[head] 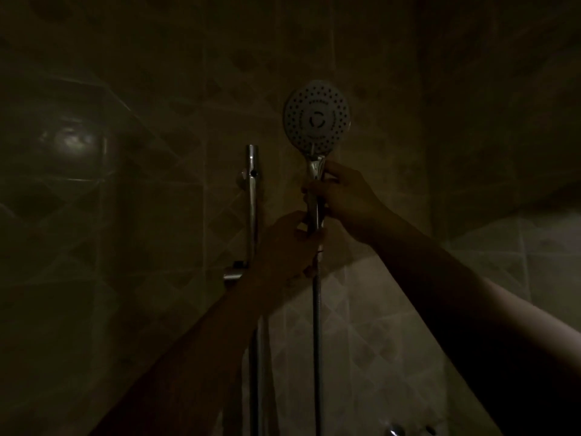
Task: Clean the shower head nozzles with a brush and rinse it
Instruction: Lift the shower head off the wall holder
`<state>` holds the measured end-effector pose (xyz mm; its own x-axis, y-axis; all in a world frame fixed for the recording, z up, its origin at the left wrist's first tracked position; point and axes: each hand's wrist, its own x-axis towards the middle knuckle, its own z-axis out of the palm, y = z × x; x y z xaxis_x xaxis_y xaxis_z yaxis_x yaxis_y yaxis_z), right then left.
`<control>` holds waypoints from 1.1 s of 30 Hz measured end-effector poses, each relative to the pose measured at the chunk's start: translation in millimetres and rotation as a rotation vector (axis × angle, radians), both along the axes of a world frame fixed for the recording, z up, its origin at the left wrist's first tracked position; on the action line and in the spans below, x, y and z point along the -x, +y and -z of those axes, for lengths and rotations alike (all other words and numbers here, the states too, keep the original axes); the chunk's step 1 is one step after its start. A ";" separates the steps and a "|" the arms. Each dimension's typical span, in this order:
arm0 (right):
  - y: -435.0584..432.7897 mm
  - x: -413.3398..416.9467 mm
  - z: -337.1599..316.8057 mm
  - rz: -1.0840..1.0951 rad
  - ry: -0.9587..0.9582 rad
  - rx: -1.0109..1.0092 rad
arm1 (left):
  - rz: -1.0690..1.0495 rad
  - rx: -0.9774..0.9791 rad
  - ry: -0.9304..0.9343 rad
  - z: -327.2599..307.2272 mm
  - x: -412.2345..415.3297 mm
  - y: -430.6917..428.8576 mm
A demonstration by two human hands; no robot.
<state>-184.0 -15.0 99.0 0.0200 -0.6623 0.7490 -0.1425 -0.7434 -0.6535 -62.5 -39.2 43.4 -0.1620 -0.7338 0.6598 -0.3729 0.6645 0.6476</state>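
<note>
The room is very dark. A round grey shower head [317, 114] faces me, its dotted nozzle plate upright above a chrome handle. My right hand [345, 199] is closed around the upper part of the handle, just below the head. My left hand [289, 243] grips the lower end of the handle, where the metal hose [317, 325] hangs straight down. No brush shows in view.
A chrome slide rail [252, 199] stands upright on the tiled wall [157, 184], left of the shower head, with a bracket [234, 273] lower down. Chrome tap fittings [393, 431] glint at the bottom edge. A wall corner runs down on the right.
</note>
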 end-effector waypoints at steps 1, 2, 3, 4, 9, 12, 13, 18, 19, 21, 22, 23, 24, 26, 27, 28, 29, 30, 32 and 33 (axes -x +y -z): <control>6.9 8.6 0.4 0.009 -0.005 -0.009 | 0.022 0.009 -0.006 1.6 8.3 4.6; 13.4 18.2 1.4 0.020 -0.015 -0.021 | 0.047 0.014 -0.006 3.9 17.5 9.5; 20.6 28.4 3.6 0.031 -0.025 -0.028 | 0.072 0.010 -0.005 6.8 27.6 13.9; 27.4 39.1 7.3 0.052 -0.026 -0.028 | 0.096 -0.006 0.000 10.7 38.4 18.7; 69.8 94.7 44.4 0.223 0.047 0.001 | 0.224 -0.093 0.011 46.2 92.3 55.9; 96.0 129.1 69.5 0.267 0.026 0.004 | 0.337 -0.153 0.020 69.6 125.8 76.4; 103.2 137.4 76.7 0.254 0.011 -0.008 | 0.373 -0.157 0.019 76.4 134.9 81.5; 151.7 200.9 118.0 0.298 -0.085 -0.044 | 0.515 -0.216 -0.013 114.5 202.6 124.6; 161.9 213.7 127.5 0.302 -0.116 -0.052 | 0.528 -0.223 -0.024 122.6 216.3 134.5; 185.0 237.3 145.4 0.314 -0.191 -0.080 | 0.566 -0.245 -0.014 139.9 243.8 154.1; 197.5 248.2 154.0 0.333 -0.232 -0.095 | 0.598 -0.256 -0.002 149.1 257.0 164.5; 209.6 259.1 162.6 0.366 -0.270 -0.111 | 0.630 -0.263 0.003 159.4 270.6 175.0; 221.3 269.5 171.6 0.404 -0.306 -0.128 | 0.649 -0.263 -0.004 170.2 283.4 186.3; 241.3 289.4 189.8 0.470 -0.365 -0.152 | 0.692 -0.292 -0.013 193.1 307.2 208.4; 251.9 298.9 199.0 0.493 -0.395 -0.161 | 0.738 -0.342 -0.013 204.8 318.1 220.9; 262.6 307.5 208.0 0.512 -0.428 -0.174 | 0.794 -0.414 -0.012 216.4 328.0 233.9; 274.2 315.7 216.7 0.529 -0.461 -0.190 | 0.857 -0.495 -0.005 227.6 336.6 246.4; 285.5 323.9 225.6 0.544 -0.491 -0.207 | 0.915 -0.569 0.006 238.3 344.3 258.6; 308.8 337.9 244.3 0.547 -0.529 -0.239 | 0.987 -0.649 -0.015 258.3 358.1 281.1; 319.0 344.3 254.5 0.540 -0.539 -0.253 | 0.989 -0.651 -0.052 268.5 364.0 292.4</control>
